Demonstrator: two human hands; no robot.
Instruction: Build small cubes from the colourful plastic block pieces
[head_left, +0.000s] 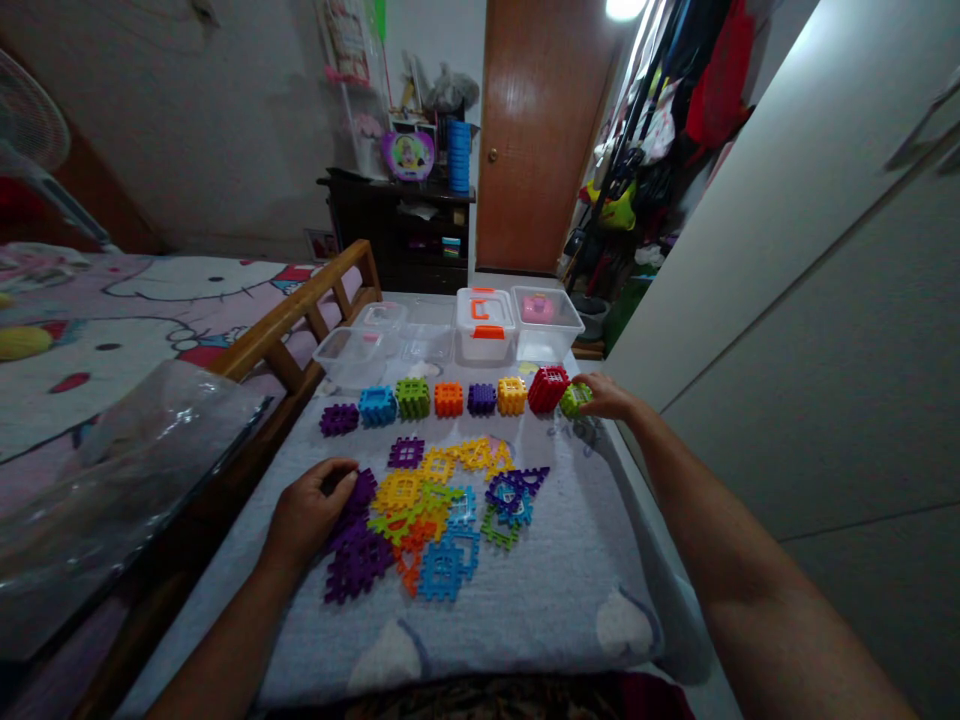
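Observation:
My right hand grips a small lime-green stack of interlocking plastic tiles at the right end of a row of stacks. Beside it stands a taller red stack. My left hand is closed, thumb and forefinger nearly meeting, at the edge of the purple tiles; whatever lies between its fingertips cannot be made out. Loose tiles spread right of that hand: yellow, blue, orange and dark purple triangular pieces.
More stacks continue the row leftward, among them orange and blue. Behind them stand a lidded white box, a clear bin and clear open containers. A wooden bed rail borders the left, a pale cabinet the right.

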